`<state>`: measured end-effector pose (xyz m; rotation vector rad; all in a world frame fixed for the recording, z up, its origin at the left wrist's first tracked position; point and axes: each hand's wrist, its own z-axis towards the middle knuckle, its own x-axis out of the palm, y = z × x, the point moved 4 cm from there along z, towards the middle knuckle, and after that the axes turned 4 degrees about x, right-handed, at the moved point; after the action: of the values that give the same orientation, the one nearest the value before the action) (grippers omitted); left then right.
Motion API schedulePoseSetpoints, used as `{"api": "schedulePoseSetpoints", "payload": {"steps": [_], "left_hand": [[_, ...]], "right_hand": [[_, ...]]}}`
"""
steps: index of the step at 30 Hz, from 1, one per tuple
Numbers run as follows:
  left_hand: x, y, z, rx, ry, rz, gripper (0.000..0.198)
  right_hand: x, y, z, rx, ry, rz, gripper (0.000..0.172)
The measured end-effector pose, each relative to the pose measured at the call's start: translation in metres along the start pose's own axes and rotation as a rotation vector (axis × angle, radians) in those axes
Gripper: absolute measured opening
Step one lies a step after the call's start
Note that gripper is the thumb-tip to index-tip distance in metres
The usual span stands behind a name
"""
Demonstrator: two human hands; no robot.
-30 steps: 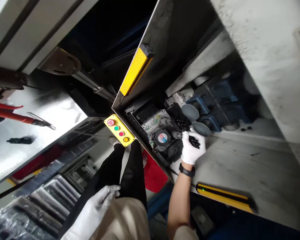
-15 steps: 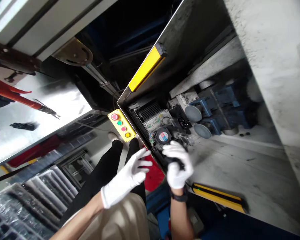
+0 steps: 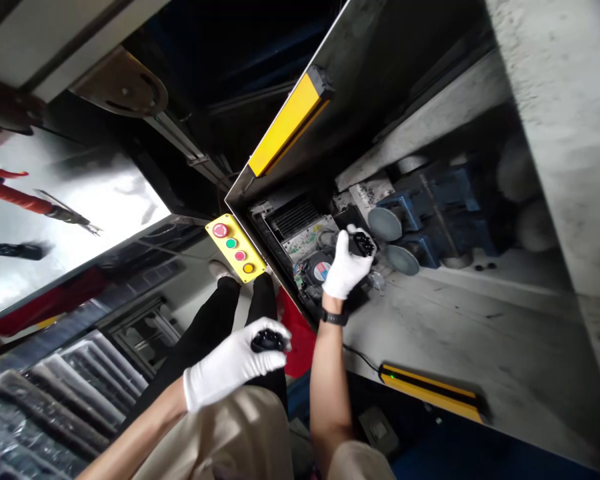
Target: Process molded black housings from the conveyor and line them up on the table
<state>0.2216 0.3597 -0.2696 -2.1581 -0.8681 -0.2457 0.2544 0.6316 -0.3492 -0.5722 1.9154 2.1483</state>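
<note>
An open machine cabinet with grimy steel panels fills the view, with a yellow push-button box (image 3: pixel 235 248) on its edge and a yellow light-curtain bar (image 3: pixel 289 125) above. The white-gloved right hand (image 3: pixel 346 268) is the nearer to the cabinet, its grip closed on a small black connector (image 3: pixel 363 244) just beside a cooling fan (image 3: pixel 321 270) and a drive board (image 3: pixel 305 240); the connector's long axis is hard to tell. The left hand (image 3: pixel 233 367) grips a similar black piece (image 3: pixel 269 341) well clear, above a beige trouser leg (image 3: pixel 240 433), with open room between the hands
</note>
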Motion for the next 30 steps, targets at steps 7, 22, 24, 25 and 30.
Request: {"api": "schedulePoseSetpoints", "payload": {"steps": [7,22,24,25,30], "left_hand": [[0.038,0.028,-0.016,-0.085,0.137,0.057,0.028],[0.032,0.056,-0.013,-0.098,0.029,-0.004,0.024],[0.03,0.06,-0.011,-0.093,0.022,0.021,0.021],[0.029,0.062,-0.011,-0.087,0.011,0.031,0.021],[0.023,0.064,-0.01,-0.068,-0.07,0.035,0.025]], "right_hand": [[0.003,-0.012,0.028,-0.116,0.077,0.15,0.026],[0.004,0.026,0.028,-0.267,-0.065,-0.063,0.026],[0.005,0.028,0.027,-0.27,-0.043,-0.034,0.027],[0.006,0.029,0.026,-0.271,-0.033,-0.021,0.028],[0.006,0.03,0.026,-0.304,-0.051,-0.043,0.031]]}}
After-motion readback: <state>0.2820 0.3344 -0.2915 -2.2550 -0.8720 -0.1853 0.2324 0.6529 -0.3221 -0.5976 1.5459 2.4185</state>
